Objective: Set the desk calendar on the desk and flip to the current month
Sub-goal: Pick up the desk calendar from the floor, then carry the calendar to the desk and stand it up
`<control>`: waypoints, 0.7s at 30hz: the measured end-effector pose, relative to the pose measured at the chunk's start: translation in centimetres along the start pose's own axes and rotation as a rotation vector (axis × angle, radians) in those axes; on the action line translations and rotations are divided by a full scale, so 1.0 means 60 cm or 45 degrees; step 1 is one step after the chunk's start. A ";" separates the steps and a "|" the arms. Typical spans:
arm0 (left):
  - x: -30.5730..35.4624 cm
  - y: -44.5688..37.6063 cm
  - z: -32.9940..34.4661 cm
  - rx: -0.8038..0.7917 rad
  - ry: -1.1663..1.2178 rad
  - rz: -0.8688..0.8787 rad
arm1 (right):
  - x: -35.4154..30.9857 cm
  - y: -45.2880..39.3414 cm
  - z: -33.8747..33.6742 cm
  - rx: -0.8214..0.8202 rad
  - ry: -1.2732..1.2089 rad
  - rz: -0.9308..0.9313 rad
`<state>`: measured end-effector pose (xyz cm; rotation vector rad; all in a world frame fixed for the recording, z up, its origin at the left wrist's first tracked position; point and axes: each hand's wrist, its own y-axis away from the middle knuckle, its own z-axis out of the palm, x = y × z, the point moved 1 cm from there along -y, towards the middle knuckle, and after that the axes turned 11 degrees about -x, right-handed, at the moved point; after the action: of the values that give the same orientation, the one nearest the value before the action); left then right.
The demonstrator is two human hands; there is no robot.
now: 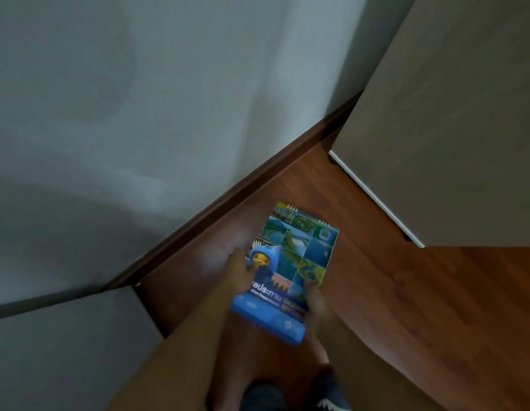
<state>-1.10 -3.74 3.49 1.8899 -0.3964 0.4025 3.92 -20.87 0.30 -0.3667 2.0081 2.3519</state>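
Observation:
The desk calendar is a blue, spiral-bound stand with a cover of green and blue photo tiles and a cartoon figure in a blue hood. It is held out in front of me above the wooden floor, spiral end away from me. My left hand grips its left edge near the cartoon figure. My right hand holds its lower right edge. The frame is blurred, so finger detail is unclear. No desk top is clearly in view.
A pale wall with a dark wooden skirting board runs diagonally behind. A beige cabinet stands at the right, and a grey furniture surface at the lower left. My shoes show on the brown floor.

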 end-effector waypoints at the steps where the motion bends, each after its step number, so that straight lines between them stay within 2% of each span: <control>1: 0.027 0.046 -0.001 -0.034 0.148 0.009 | -0.023 0.047 -0.002 0.046 0.089 -0.058; 3: 0.078 0.133 -0.018 -0.120 0.439 -0.005 | -0.072 0.139 -0.012 0.067 0.208 -0.231; 6: 0.158 0.262 -0.080 -0.129 0.678 0.025 | -0.156 0.330 0.000 -0.085 0.375 -0.522; 10: 0.317 0.480 -0.176 -0.199 0.657 0.231 | -0.246 0.616 0.018 -0.358 0.490 -0.729; 14: 0.460 0.695 -0.222 -0.281 0.545 0.454 | -0.303 0.876 -0.013 -0.436 0.474 -0.937; 16: 0.527 0.788 -0.222 -0.299 0.451 0.563 | -0.321 0.993 -0.044 -0.395 0.467 -1.082; 21: 0.708 0.959 -0.148 -0.393 0.136 0.899 | -0.352 1.204 -0.186 -0.072 0.505 -1.380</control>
<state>9.55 -18.10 73.32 1.3783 -0.9975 0.8496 13.74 -41.16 72.97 -1.5351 1.2432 1.6690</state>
